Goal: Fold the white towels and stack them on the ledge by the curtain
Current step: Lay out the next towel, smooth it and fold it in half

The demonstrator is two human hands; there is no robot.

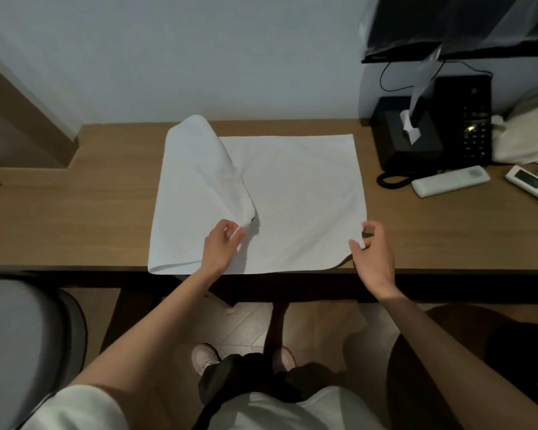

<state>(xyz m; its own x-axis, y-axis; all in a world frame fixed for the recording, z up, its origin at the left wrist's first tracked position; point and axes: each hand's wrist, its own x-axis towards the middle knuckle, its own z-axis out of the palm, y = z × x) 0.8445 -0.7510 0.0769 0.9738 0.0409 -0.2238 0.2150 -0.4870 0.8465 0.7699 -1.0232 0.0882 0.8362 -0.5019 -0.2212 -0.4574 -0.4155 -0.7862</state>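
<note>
- Left hand (222, 245): reaches in from the near edge of the desk (75, 218). The thumb and fingertips are drawn together in a narrow pinch on one corner of the white towel (298, 197). That corner is held just above the cloth, left of the towel's middle.
- Folded flap (199, 159): the part of the towel that runs up to the left hand. It rises from the far left corner and arches over the left portion of the cloth, with a rounded fold at the far end.
- Right hand (373, 256): set at the towel's right edge, close to the near right corner. The thumb lies on the cloth and the fingers curl in a loose C past the edge, with a gap between them. Whether they close on the fabric cannot be told.
- Towel: spread flat over the centre of the desk, with its near edge along the desk's front lip. It lies between the two hands and touches both. The near right corner curves slightly off the surface beneath the right hand.
- Black telephone (475, 131): stands at the far right of the desk, well apart from the towel.
- White remote (451, 180): lies in front of the telephone, with a second remote (531, 181) further to the right.
- Grey chair (19, 352): stands at the lower left, beside the person.
</note>
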